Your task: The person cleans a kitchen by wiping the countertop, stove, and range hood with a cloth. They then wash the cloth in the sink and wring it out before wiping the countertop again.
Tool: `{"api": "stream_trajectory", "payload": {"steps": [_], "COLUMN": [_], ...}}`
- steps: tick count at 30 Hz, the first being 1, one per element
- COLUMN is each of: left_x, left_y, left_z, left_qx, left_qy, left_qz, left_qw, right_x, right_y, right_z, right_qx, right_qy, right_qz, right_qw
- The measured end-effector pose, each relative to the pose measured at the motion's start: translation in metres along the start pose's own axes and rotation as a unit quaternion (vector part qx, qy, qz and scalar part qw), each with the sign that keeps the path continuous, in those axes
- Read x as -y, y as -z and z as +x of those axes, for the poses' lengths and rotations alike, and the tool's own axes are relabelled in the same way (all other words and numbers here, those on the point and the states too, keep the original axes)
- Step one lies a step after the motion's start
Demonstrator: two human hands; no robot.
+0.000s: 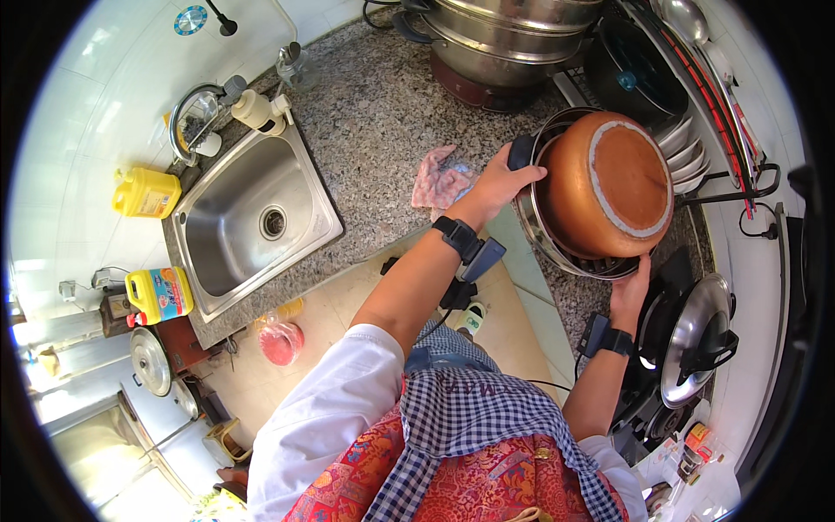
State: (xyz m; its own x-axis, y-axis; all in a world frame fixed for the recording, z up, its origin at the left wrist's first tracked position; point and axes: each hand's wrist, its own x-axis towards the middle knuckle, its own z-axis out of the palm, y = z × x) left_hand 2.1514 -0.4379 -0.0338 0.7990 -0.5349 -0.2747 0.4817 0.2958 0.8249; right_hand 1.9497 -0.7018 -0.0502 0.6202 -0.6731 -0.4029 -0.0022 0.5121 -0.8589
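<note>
A copper-coloured pot (567,176) lies bottom outward, its round base with a pale ring facing up toward me. It nests against a wider stainless steel pot (531,225), whose rim shows around it. My left hand (499,186) grips the steel pot's rim beside a black handle (520,152), thumb toward the copper wall. At the lower edge my right hand (631,290) holds the rim, its fingers partly hidden behind the pots. A crumpled pink checked cloth (434,176) lies on the granite counter (372,124) close to my left hand.
A steel sink (244,222) with a faucet (189,124) is at left, yellow bottles (149,194) beside it. A tall steamer (509,39) stands at the back. Stacked bowls (682,153) and a rack (760,186) are at right, a lidded pan (698,339) below them.
</note>
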Motion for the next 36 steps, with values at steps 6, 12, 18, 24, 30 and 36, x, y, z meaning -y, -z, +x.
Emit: {"api": "stream_trajectory", "payload": {"steps": [6, 12, 18, 24, 30, 36], "left_x": [0.030, 0.049, 0.066, 0.039, -0.007, -0.060], "left_y": [0.022, 0.085, 0.113, 0.143, 0.122, 0.114], "left_z": [0.006, -0.043, -0.076, -0.077, -0.112, -0.142], "left_qx": [-0.135, -0.267, -0.299, -0.288, -0.349, -0.236], "left_qy": [-0.126, -0.283, -0.204, -0.214, -0.291, -0.193], "left_qz": [0.116, 0.392, 0.740, 0.657, 0.349, 0.295], "left_qw": [0.976, 0.834, 0.567, 0.663, 0.820, 0.906], "right_x": [0.000, -0.007, -0.046, -0.101, -0.120, -0.137], "right_y": [-0.018, -0.031, -0.033, -0.057, -0.124, -0.200], "right_z": [-0.003, -0.016, -0.046, -0.091, -0.144, -0.166], "right_qx": [-0.007, -0.067, -0.118, -0.158, 0.237, 0.323], "right_qy": [0.019, 0.033, -0.020, -0.135, -0.182, 0.148], "right_qz": [0.021, 0.037, 0.127, 0.125, -0.056, -0.247], "right_qw": [1.000, 0.997, 0.985, 0.970, 0.953, 0.901]}}
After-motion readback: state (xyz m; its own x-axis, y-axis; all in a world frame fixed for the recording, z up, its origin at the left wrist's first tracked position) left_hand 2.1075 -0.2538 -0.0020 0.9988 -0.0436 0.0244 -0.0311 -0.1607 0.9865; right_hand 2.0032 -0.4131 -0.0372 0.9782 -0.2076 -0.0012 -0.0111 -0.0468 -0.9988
